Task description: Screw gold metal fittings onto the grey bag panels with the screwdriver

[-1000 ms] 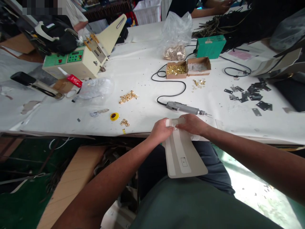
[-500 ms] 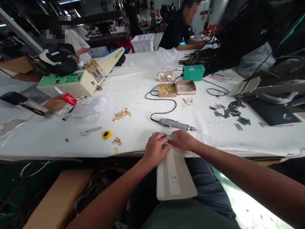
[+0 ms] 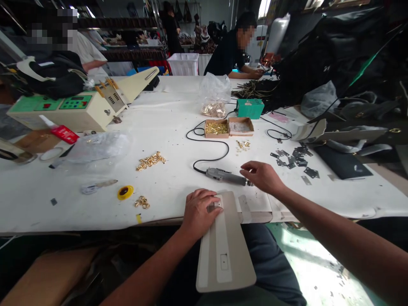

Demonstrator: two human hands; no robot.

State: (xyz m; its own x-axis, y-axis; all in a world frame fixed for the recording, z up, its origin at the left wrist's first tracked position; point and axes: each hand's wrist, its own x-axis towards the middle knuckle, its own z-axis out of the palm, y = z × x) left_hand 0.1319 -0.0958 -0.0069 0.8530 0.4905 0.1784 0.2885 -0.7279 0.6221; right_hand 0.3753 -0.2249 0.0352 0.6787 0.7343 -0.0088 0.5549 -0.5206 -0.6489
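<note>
My left hand (image 3: 198,213) grips the upper end of a long beige panel (image 3: 237,255), its thumb lying on the face near a small slot. The panel slants down from the table edge over my lap. A paler strip runs along its length, with a small marked rectangle near the lower end. My right hand (image 3: 264,177) is off the panel, over the front end of a grey electric screwdriver (image 3: 223,174), and hides part of its tip. Its fingers are bent, with thumb and forefinger slightly apart and nothing visible between them.
Gold hardware pieces (image 3: 151,161) and a yellow tape roll (image 3: 125,192) lie left. Behind the screwdriver are a box of small gold parts (image 3: 216,128) and a green power unit (image 3: 250,109). Dark metal plates (image 3: 296,157) lie right. A person (image 3: 223,55) sits across the table.
My right hand has let go of the panel's top and moved right, to the screwdriver's front end. My left hand still holds the panel. The view has shifted slightly.
</note>
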